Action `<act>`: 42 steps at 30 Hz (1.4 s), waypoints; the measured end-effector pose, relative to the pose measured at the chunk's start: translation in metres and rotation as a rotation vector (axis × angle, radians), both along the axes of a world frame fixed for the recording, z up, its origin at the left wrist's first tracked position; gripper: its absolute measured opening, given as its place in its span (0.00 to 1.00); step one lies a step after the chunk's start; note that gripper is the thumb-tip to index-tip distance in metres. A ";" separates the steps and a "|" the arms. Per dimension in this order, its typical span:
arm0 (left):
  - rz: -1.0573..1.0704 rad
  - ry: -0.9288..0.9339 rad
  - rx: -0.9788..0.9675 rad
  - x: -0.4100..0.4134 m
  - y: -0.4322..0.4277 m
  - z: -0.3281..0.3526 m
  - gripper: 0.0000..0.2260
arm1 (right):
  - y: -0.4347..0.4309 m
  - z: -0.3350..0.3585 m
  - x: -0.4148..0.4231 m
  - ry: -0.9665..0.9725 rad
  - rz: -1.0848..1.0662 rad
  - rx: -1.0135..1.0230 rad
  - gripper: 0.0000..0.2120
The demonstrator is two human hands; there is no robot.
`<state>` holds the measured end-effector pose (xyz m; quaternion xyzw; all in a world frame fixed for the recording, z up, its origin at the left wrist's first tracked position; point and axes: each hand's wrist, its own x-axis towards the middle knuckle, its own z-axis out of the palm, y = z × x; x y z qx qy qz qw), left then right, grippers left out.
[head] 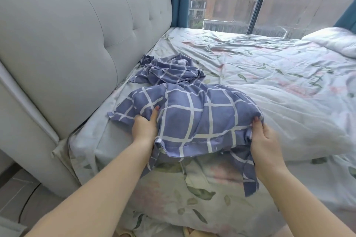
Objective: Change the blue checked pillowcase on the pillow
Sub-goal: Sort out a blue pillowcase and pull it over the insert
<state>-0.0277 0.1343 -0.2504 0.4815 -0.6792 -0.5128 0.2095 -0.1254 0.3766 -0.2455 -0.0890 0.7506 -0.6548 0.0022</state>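
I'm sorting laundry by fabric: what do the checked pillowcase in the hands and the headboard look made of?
Pillowcase: thin woven cloth, probably cotton or a blend, matte; it drapes and creases softly, with a stitched hem at its near edge. Headboard: padding under a smooth light grey cover, fabric or faux leather, hard to tell; seams and button tufts dent it.

The bed (90,140) has a leafy, flowery sheet (250,57). On it lie the blue checked pillowcase (192,119), a second crumpled checked cloth (169,71) by the headboard (77,34), and a white blanket (331,42).
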 end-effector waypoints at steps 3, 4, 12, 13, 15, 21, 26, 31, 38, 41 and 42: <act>-0.009 0.006 -0.039 0.007 -0.014 0.015 0.29 | 0.008 0.008 -0.015 0.205 -0.093 0.183 0.25; -0.007 0.059 0.010 0.011 -0.020 0.017 0.28 | 0.013 0.011 -0.021 0.286 -0.108 0.234 0.24; -0.059 0.187 0.202 0.020 -0.024 0.017 0.25 | 0.030 0.021 -0.033 0.649 -0.248 0.393 0.23; -0.079 0.173 0.200 0.022 -0.026 0.017 0.24 | 0.030 0.021 -0.032 0.694 -0.239 0.401 0.22; -0.107 0.135 0.211 0.025 -0.029 0.016 0.29 | 0.027 0.021 -0.033 0.695 -0.190 0.429 0.23; -0.103 -0.078 0.056 0.024 -0.019 0.025 0.32 | 0.017 0.023 -0.030 0.607 -0.016 0.380 0.24; -0.223 0.100 -0.406 0.035 -0.014 0.027 0.25 | 0.019 0.025 -0.025 0.430 0.084 0.131 0.21; -0.587 0.179 -0.550 0.033 0.002 0.020 0.22 | 0.020 0.019 -0.030 0.358 0.094 0.180 0.22; -0.524 0.069 -0.735 0.014 0.024 0.012 0.07 | 0.015 0.008 -0.033 0.275 0.252 0.323 0.25; -0.540 -0.004 -0.876 0.008 0.031 0.013 0.05 | 0.021 0.012 -0.030 0.111 0.259 0.130 0.21; -0.574 0.015 -0.888 0.007 0.032 0.014 0.04 | 0.022 0.013 -0.029 0.071 0.257 0.079 0.19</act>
